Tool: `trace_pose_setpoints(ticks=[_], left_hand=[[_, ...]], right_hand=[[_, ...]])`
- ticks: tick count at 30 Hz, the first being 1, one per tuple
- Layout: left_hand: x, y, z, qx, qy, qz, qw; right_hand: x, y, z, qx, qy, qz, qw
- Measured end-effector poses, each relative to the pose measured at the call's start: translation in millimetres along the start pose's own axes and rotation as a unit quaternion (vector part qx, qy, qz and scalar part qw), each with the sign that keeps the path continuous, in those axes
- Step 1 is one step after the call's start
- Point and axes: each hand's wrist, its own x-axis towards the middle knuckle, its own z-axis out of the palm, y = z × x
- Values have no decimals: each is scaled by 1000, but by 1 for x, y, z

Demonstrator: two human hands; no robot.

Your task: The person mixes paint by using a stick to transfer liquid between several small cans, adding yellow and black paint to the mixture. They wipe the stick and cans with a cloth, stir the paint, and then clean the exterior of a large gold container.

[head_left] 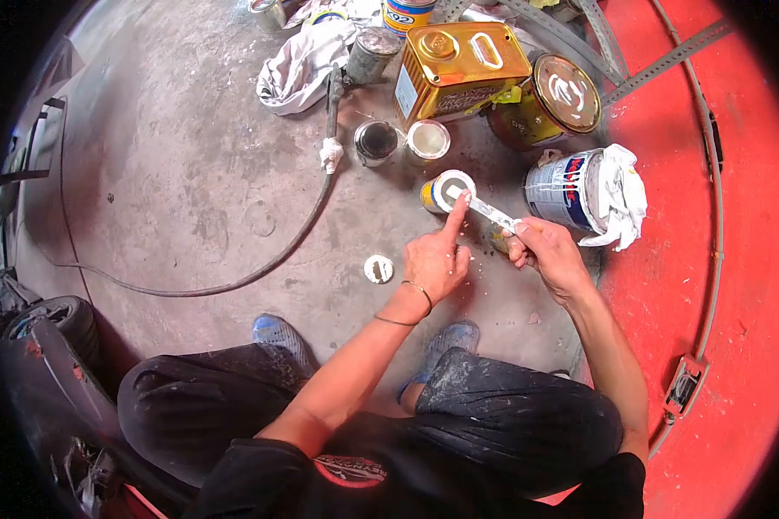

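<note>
My right hand (550, 255) pinches the near end of a flat, white-coated stirring stick (492, 213). The stick's far end lies over the mouth of a small can with a yellow label (428, 196) and white rim. My left hand (437, 259) holds nothing; its index finger stretches out to the stick's far end, the other fingers curled. Whether the fingertip presses on the stick or only hovers is hard to tell. White specks mark both hands. On the floor left of my left hand is a small white lid (378, 269) with a dark smear.
Behind the can stand a dark open pot (376, 142), a pale-filled pot (428, 139) and a gold rectangular tin (463, 65). A large round tin (567, 93) and a cloth-topped can (563, 186) stand right. A hose (299, 238) curves across the floor at left.
</note>
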Motion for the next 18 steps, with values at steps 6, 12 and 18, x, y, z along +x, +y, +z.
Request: trace_pose_setpoints(ticks=[6,12,18], left_hand=[[7,-7,-4,20,4,-11,1000],[14,-5,-7,13,13,-35,999],[12,4,-6,10,14,-6,1000]], right_hand=[[-3,-1,-13,-95,-1,-3,995],[-2,-20,-10,-177,17,4,984],[4,-41,12,-478,92,-140,862]])
